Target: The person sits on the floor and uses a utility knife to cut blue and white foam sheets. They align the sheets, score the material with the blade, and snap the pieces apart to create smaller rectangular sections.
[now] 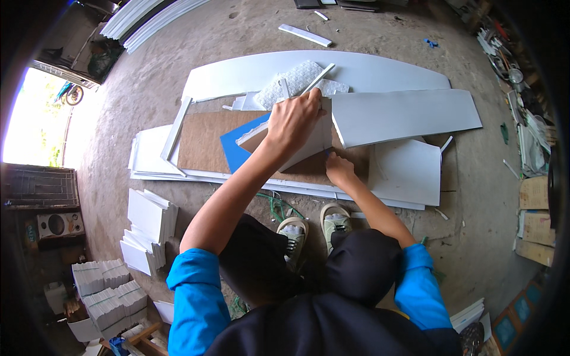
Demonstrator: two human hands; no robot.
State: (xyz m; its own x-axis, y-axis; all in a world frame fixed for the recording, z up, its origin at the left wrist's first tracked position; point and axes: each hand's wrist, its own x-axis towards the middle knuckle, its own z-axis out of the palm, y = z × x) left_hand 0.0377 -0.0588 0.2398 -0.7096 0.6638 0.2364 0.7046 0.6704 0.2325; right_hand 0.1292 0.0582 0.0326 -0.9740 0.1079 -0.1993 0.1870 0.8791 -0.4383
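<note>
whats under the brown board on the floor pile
White sheets show past the left end and near edge of the brown board, so it seems to rest on them. Anything beneath its middle is covered.

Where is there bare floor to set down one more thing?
Grey concrete floor is mostly bare between the layered white boards and stacked tan boxes at right; another patch lies between the boards and the bright doorway at left. It is crowded on the boards, around the left hand and right hand.
</note>
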